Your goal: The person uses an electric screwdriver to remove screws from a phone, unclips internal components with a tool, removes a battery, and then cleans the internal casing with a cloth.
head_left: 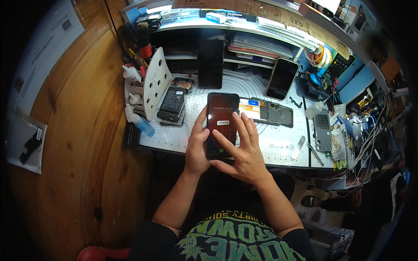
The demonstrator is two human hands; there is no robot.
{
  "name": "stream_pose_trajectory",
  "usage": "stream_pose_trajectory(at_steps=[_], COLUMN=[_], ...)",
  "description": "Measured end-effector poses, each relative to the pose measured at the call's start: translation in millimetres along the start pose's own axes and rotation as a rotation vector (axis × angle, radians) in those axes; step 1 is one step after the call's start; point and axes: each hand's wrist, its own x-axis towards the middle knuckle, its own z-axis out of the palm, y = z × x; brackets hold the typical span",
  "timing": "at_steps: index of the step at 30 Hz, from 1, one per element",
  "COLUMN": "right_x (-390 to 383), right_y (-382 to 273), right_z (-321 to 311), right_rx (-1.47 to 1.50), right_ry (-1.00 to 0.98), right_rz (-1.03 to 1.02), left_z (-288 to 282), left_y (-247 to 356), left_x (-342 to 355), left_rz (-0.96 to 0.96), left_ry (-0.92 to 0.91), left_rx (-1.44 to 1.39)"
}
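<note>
My left hand (198, 150) is closed around the left edge of a dark smartphone (223, 104), its thumb along the near left side. The phone is upright towards me above the front of the work mat. Its screen is lit dark red, with a small light box in the middle and a green round button low down. My right hand (250, 158) is over the phone with fingers spread, the index fingertip at the screen's left half. An opened phone with its battery showing (173, 102) lies to the left. Behind my right fingers rests a phone (281, 114) with its camera side up.
Two dark phones stand at the back, one upright (210, 65) and one leaning (282, 78). A white perforated holder (154, 82) and blue spray bottle (143, 125) flank the mat's left. Tweezers (315, 154), a squeeze bottle (313, 109) and tangled cables (370, 135) are at the right.
</note>
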Motion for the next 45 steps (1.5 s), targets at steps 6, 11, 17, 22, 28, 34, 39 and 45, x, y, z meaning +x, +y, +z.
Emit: stream_pose_trajectory(at_steps=[6,11,17,22,28,34,39,45], right_x=[-8.9,-12.3,-1.8,-8.7,-13.5,-1.8,-6.7,-10.3], right_y=[10.9,14.4,1.3,7.9,12.3,0.2,5.6,10.6], right_z=[9.5,13.2,1.4,7.3,9.5,-1.0,6.2,10.0], right_rx=[0.076,0.128,0.012,0.075,0.126,0.0,0.039,0.113], right_ry=[0.1,0.134,0.007,0.088,0.117,-0.035,0.05,0.09], right_rz=[0.019,0.038,-0.03,-0.029,0.016,-0.083,-0.028,0.002], left_z=[-2.6,-5.8,1.0,-1.2,-7.5,0.2,-0.2,-4.3], left_y=[-2.6,-3.9,0.8,-1.4,-3.3,0.3,-0.8,-2.4], left_x=[0.6,-0.9,-1.1,0.1,-0.6,-1.8,-0.5,1.0], left_rz=[0.025,0.018,0.031,0.026,0.01,0.031,0.036,0.033], left_ry=[0.001,0.01,0.038,0.026,0.02,0.062,0.037,-0.003], left_rx=[-0.038,-0.042,0.008,-0.063,-0.083,-0.074,-0.062,-0.07])
